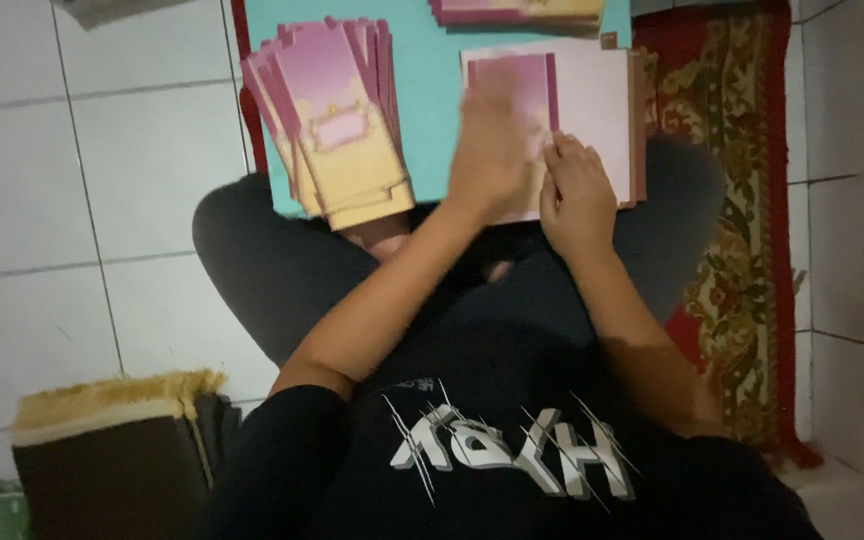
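Note:
A flat stack of pink printed sheets (pixel 597 110) lies on a turquoise mat (pixel 432 110) in front of my crossed legs. My left hand (pixel 492 145) rests on the top sheet, blurred, fingers spread flat over a folded pink panel. Beside it, my right hand (pixel 577 190) presses on the sheet's near edge with fingers curled. A fanned pile of folded pink and yellow envelopes (pixel 337 120) lies to the left on the mat, apart from both hands.
Another pink stack (pixel 517 10) sits at the mat's far edge. A red patterned rug (pixel 742 200) runs along the right. White floor tiles (pixel 72 200) lie on the left, with a dark box topped by yellow fringe (pixel 112 450) at lower left.

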